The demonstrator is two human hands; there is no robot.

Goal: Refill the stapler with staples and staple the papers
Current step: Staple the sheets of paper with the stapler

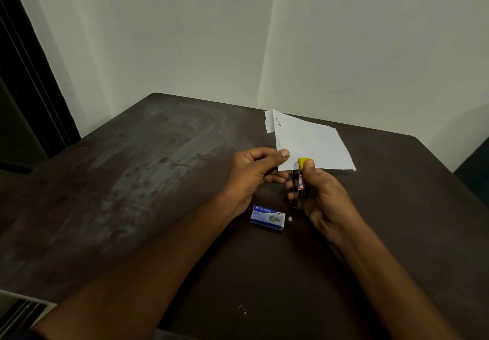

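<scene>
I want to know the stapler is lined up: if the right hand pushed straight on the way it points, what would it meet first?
Probably the papers: the right hand aims the stapler at their near edge, held by the left hand. Depth is unclear.

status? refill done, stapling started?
Refill looks over: staple box lies on the table, set aside. In hand: left hand holds the papers, right hand has the stapler at their near edge. Left: the squeeze; no staple confirmed.
</scene>
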